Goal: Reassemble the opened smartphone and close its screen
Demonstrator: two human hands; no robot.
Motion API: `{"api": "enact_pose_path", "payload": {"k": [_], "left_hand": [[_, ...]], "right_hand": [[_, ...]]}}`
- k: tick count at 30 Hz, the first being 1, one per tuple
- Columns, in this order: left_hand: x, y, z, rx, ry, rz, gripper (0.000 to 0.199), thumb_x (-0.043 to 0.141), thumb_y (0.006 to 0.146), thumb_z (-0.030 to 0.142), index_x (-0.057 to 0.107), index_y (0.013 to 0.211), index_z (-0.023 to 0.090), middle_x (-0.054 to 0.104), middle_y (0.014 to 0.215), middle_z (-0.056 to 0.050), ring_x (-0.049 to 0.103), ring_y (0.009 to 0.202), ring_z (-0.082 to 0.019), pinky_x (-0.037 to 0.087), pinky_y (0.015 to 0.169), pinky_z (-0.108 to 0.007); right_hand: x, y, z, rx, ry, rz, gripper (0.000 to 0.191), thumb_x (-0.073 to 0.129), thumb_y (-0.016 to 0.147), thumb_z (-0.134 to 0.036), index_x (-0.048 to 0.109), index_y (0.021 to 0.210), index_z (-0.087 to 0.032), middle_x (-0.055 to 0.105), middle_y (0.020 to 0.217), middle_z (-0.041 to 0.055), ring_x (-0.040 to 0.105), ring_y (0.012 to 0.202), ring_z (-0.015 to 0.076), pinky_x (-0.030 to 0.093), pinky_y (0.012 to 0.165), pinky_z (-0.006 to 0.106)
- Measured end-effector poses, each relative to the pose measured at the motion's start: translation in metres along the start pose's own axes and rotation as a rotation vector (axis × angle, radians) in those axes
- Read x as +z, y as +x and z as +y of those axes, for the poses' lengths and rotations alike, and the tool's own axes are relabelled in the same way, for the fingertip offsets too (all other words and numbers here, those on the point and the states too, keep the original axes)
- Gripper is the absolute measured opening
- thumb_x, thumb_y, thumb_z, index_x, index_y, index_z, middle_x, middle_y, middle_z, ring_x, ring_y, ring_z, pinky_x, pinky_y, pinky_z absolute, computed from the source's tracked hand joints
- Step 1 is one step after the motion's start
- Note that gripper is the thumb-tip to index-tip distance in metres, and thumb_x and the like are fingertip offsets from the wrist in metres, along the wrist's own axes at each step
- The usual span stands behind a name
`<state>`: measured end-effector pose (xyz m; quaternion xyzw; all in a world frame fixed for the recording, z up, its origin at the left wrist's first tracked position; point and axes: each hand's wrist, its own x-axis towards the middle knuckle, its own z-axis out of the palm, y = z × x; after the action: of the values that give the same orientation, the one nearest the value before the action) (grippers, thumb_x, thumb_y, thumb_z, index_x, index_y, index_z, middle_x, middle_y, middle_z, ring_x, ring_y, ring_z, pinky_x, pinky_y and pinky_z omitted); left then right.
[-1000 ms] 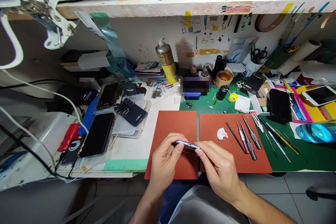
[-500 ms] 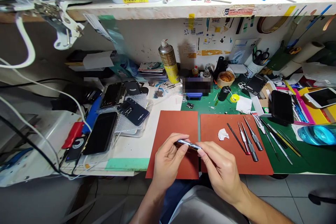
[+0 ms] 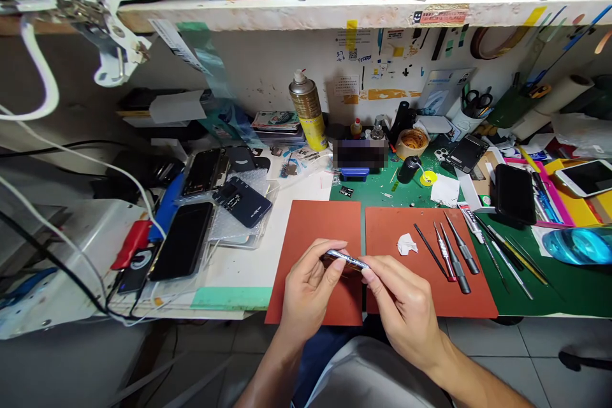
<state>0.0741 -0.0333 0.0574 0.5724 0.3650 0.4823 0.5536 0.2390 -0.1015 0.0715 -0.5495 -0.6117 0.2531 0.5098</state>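
A slim phone (image 3: 348,259) is held edge-up above two reddish-brown mats (image 3: 315,223). My left hand (image 3: 310,287) pinches its left end between thumb and fingers. At the other end, my right hand (image 3: 404,299) grips the corner with thumb and fingertips. The phone's port edge faces me; its broad faces are mostly hidden. On the right mat lie a crumpled white tissue (image 3: 407,244), a thin black stick and several metal tools (image 3: 454,258).
Several phones (image 3: 184,242) and bubble wrap lie at the left beside loose cables. A spray can (image 3: 308,111) stands at the back. Tweezers, a boxed tray and a blue glass-like object (image 3: 571,245) are at the right. A cluttered shelf (image 3: 287,13) overhangs the bench.
The phone and both hands have shifted very slightly to the right, and the phone tilts a little more. Both hands keep their hold.
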Motion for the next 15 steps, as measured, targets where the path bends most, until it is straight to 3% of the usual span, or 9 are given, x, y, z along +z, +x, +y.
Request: {"api": "enact_pose_path", "payload": {"k": [6, 8, 11, 13, 15], "left_hand": [[0.000, 0.000, -0.004, -0.015, 0.002, -0.037, 0.026, 0.078, 0.098, 0.024, 0.079, 0.124, 0.029, 0.072, 0.105, -0.004, 0.073, 0.099, -0.016, 0.062, 0.089, -0.023], [-0.003, -0.004, -0.007, -0.022, 0.080, -0.060, 0.042, 0.079, 0.098, 0.028, 0.073, 0.139, 0.031, 0.072, 0.117, -0.007, 0.072, 0.113, -0.021, 0.060, 0.100, -0.030], [-0.005, -0.011, -0.014, -0.049, 0.296, -0.097, 0.079, 0.085, 0.092, 0.031, 0.049, 0.162, 0.039, 0.069, 0.137, -0.007, 0.066, 0.131, -0.028, 0.052, 0.116, -0.042], [-0.003, -0.015, -0.019, -0.049, 0.427, -0.103, 0.095, 0.089, 0.088, 0.031, 0.037, 0.167, 0.043, 0.067, 0.142, -0.006, 0.064, 0.135, -0.029, 0.050, 0.117, -0.046], [0.000, -0.018, -0.023, -0.026, 0.504, -0.089, 0.098, 0.088, 0.088, 0.030, 0.033, 0.168, 0.043, 0.066, 0.141, -0.006, 0.065, 0.133, -0.029, 0.051, 0.115, -0.048]], "right_hand": [[-0.002, 0.000, 0.000, 0.024, 0.028, -0.002, 0.026, 0.056, 0.108, -0.011, 0.077, 0.122, -0.019, 0.077, 0.099, 0.0062, 0.073, 0.085, 0.0165, 0.059, 0.077, 0.028], [-0.003, 0.001, 0.001, 0.038, 0.046, -0.007, 0.026, 0.056, 0.109, -0.012, 0.077, 0.122, -0.020, 0.077, 0.099, 0.0057, 0.073, 0.085, 0.0164, 0.059, 0.076, 0.028], [-0.005, 0.000, 0.001, 0.068, 0.061, -0.016, 0.026, 0.055, 0.109, -0.013, 0.076, 0.122, -0.020, 0.076, 0.100, 0.0064, 0.072, 0.085, 0.0172, 0.059, 0.076, 0.029], [-0.007, 0.000, 0.001, 0.082, 0.065, -0.027, 0.026, 0.053, 0.110, -0.014, 0.076, 0.122, -0.020, 0.075, 0.100, 0.0069, 0.072, 0.086, 0.0176, 0.059, 0.076, 0.029], [-0.008, -0.001, 0.001, 0.085, 0.061, -0.037, 0.027, 0.053, 0.110, -0.014, 0.076, 0.123, -0.019, 0.074, 0.099, 0.0070, 0.072, 0.085, 0.0180, 0.059, 0.076, 0.030]]}}
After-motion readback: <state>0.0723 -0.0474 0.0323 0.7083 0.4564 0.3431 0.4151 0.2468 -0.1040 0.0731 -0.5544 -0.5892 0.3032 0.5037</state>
